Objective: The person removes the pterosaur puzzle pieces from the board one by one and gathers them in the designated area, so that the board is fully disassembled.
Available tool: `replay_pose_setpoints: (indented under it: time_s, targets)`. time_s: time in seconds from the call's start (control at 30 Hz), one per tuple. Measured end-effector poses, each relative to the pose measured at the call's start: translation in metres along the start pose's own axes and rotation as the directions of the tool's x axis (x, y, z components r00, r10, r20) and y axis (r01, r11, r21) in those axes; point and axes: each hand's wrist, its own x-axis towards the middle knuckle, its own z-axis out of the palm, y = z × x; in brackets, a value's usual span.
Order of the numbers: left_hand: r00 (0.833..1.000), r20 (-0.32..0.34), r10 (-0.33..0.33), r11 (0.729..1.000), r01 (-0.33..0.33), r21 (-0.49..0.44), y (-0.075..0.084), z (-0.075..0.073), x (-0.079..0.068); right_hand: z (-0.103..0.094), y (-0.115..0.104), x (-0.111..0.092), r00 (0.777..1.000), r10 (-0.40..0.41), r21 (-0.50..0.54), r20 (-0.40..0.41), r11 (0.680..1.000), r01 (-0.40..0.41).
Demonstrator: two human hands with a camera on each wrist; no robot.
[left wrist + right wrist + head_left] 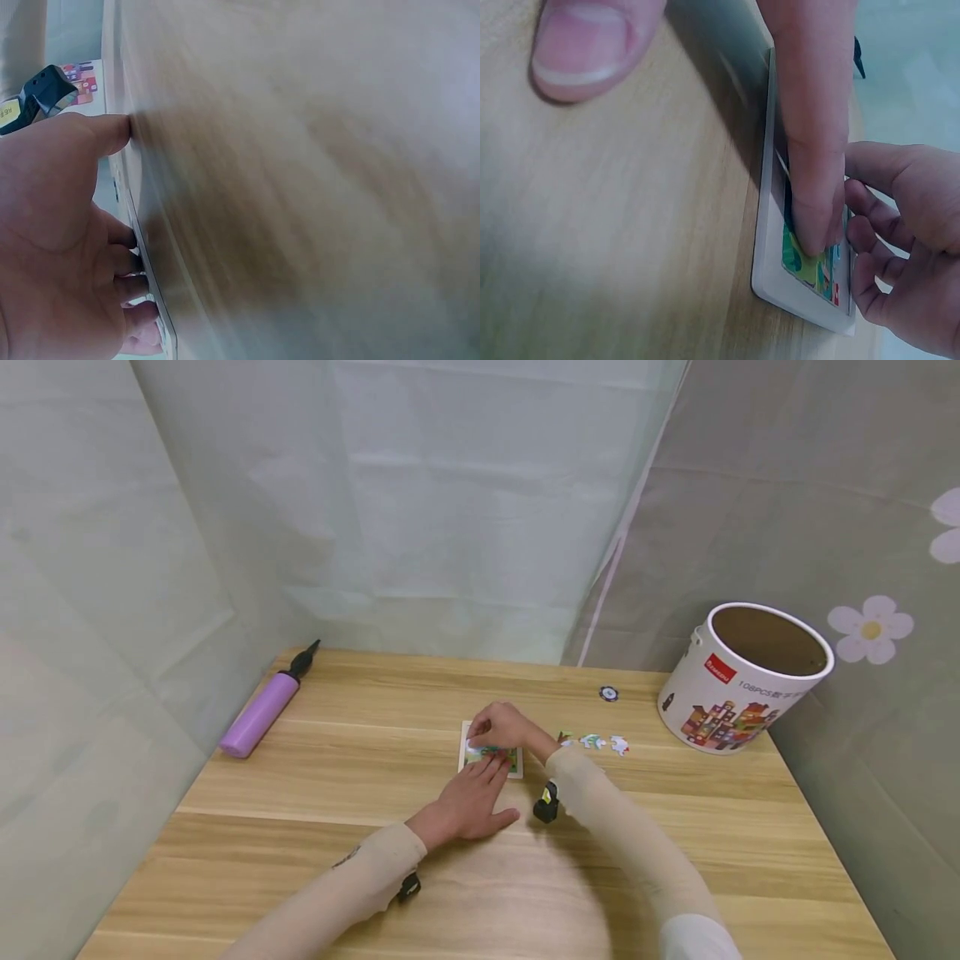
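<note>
A small puzzle board (518, 775) with a pale frame and green printed pieces lies on the wooden table. My left hand (475, 799) rests its fairly straight fingers across the board's near part, the thumb spread out to the right over the table. From the right, my right hand (501, 727) arches over the far left of the board, fingers curled and tips down. A whitish-blue puzzle piece (472, 746) shows right at those fingertips; I cannot tell whether they pinch it. In the right wrist view, left fingers cover part of the green print (799, 259).
Right of the board lie several loose puzzle pieces (592, 742). Behind them is a round dark-and-white chip (609, 693). A white printed bucket (720, 693) stands at the back right. A purple hand pump (262, 714) lies at the left edge. Fabric curtains (450, 527) enclose the table.
</note>
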Motion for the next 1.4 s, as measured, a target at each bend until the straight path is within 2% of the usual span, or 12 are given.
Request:
replay_pose_setpoints:
  time_s: [0.23,0.5,0.7,0.97,1.23,1.4]
  targets:
    - [1.000,-0.028,0.014,1.000,-0.014,-0.022,-0.0005,-0.0002,-0.0015,0.0017,-0.0016,0.0011,1.000,0.028,-0.006,0.003,1.000,-0.028]
    - [1.000,-0.009,0.007,1.000,-0.007,-0.023,-0.0005,-0.0003,-0.0010,-0.0024,-0.0062,-0.0039,0.998,0.061,0.101,0.013,0.993,-0.062]
    - [1.000,0.014,-0.014,1.000,0.014,-0.024,-0.0008,0.0007,0.0005,-0.0015,-0.0029,-0.0043,0.999,0.034,0.126,-0.001,0.991,-0.033]
    - [1.000,0.018,-0.008,0.999,0.008,-0.031,-0.0011,0.0015,0.0005,0.0019,0.0014,-0.0052,0.999,-0.026,0.121,-0.048,0.992,0.032]
    - [1.000,0.014,-0.015,1.000,0.015,-0.023,-0.0008,0.0000,0.0006,0.0030,-0.0007,-0.0052,0.997,-0.011,0.133,-0.078,0.991,0.021]
    - [1.000,0.024,-0.010,1.000,0.010,-0.024,-0.0001,-0.0022,0.0000,-0.0012,-0.0006,-0.0084,0.995,-0.028,0.138,-0.100,0.990,0.041]
